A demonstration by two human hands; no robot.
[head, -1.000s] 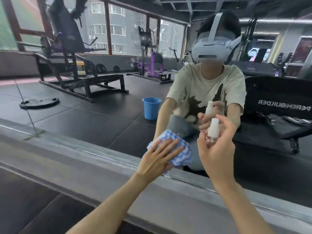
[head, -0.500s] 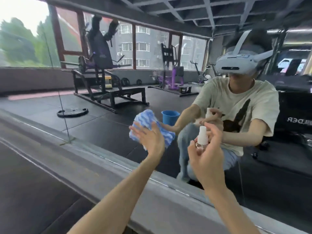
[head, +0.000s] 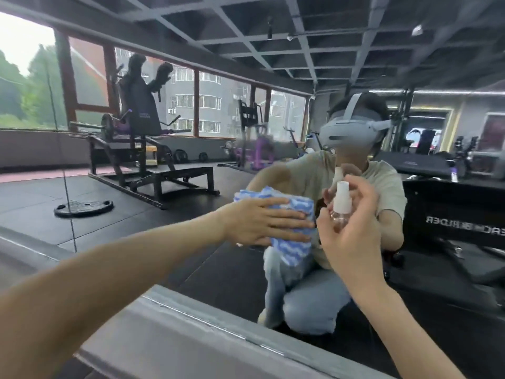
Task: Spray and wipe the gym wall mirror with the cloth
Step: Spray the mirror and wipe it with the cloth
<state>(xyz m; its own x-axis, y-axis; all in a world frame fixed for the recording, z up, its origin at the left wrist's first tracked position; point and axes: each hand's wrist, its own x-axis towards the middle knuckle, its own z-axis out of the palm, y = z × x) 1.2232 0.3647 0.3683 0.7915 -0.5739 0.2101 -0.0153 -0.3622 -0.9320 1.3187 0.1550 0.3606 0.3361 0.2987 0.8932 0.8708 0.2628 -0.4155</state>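
**Cloth flat on mirror, spray bottle held just beside it**

Left hand [head: 269,222]: fingers straight and close together, palm toward the glass. It presses the cloth [head: 296,248] flat against the mirror [head: 142,222]. The cloth is blue with white wavy stripes and bunched. It shows above and below the fingers, and its lower part hangs down past the hand.

Right hand [head: 352,242]: fingers and thumb curled round the spray bottle [head: 341,206], a small clear bottle with a white pump top, held upright. The bottle sits just right of the cloth, in front of the glass. Cannot tell whether a finger lies on the pump head or whether the bottle touches the glass.

A grey ledge [head: 191,337] runs along the mirror's bottom edge.

Seen in the glass: a crouching person wearing a white headset [head: 352,129], a weight plate [head: 83,207] on the dark floor, a black gym machine [head: 139,124] before the windows.
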